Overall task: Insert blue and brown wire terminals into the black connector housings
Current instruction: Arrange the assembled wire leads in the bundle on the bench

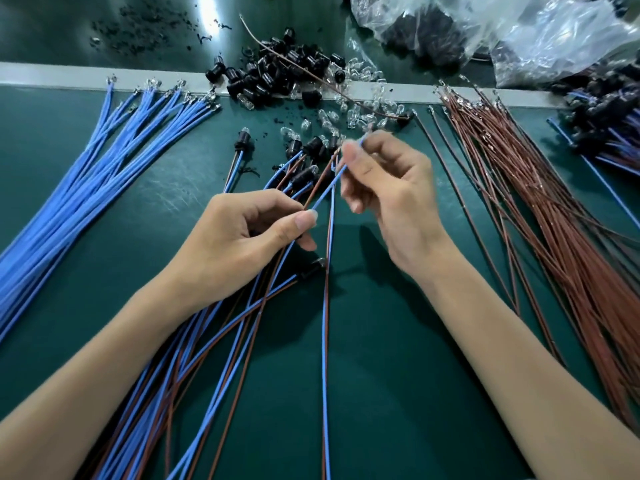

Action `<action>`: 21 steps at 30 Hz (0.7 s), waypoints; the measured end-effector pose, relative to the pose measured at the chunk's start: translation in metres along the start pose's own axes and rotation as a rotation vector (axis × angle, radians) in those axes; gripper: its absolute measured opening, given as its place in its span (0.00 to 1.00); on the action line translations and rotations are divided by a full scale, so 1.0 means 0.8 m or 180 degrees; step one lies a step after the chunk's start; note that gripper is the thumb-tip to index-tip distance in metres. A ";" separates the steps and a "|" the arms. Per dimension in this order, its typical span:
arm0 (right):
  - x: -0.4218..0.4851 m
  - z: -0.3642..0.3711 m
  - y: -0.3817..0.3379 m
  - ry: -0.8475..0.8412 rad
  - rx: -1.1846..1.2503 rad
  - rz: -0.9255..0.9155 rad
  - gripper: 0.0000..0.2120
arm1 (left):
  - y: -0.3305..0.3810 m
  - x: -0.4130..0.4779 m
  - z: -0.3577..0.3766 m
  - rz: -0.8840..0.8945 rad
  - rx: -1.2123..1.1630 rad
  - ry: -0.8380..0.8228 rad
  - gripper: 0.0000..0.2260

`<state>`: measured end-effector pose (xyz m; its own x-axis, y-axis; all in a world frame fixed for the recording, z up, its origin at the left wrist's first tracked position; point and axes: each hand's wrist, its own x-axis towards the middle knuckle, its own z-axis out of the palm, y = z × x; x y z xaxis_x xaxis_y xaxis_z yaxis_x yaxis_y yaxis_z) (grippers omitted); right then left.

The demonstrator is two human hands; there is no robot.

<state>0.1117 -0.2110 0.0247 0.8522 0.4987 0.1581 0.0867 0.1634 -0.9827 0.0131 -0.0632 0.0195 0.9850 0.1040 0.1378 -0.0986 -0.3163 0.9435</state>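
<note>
dark green bench mat (398, 358) fills the view, bounded on the far side by a pale strip (69, 72). bare mat lies between the two forearms and to the left of the left hand; the rest is crowded. loose blue wires (86, 188) fan along the left edge and loose brown wires (554, 220) along the right, both with small metal terminals at their far ends. black connector housings (277, 71) are heaped across the strip at top centre, mixed with clear bulbs (360, 112). crumpled plastic bags (519, 36) sit at top right. at centre, the left hand (242, 230) pinches a thin blue wire (325, 192) and a brown wire (317, 188) between thumb and forefinger. the right hand (384, 181) pinches the same blue wire near its tip, fingers curled. paired blue-and-brown leads (207, 341) lie under the left forearm.
</note>
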 end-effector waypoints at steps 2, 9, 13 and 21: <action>-0.003 0.001 0.001 -0.0412 -0.0433 0.0107 0.09 | 0.001 0.000 -0.001 -0.0014 -0.0047 0.0018 0.06; 0.005 0.008 -0.009 -0.0150 -0.0212 0.0129 0.02 | 0.000 0.000 -0.002 -0.0049 0.0037 -0.0061 0.06; 0.003 0.012 -0.012 -0.0483 -0.0696 0.0154 0.04 | 0.000 0.000 -0.002 -0.0042 -0.0014 0.0000 0.06; 0.009 0.005 -0.024 -0.1114 -0.1289 0.0247 0.06 | 0.003 0.002 -0.001 -0.0114 -0.0275 0.0072 0.07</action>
<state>0.1141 -0.2071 0.0453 0.6471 0.7614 0.0381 0.2811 -0.1918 -0.9403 0.0144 -0.0628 0.0222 0.9848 0.1353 0.1093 -0.0762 -0.2295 0.9703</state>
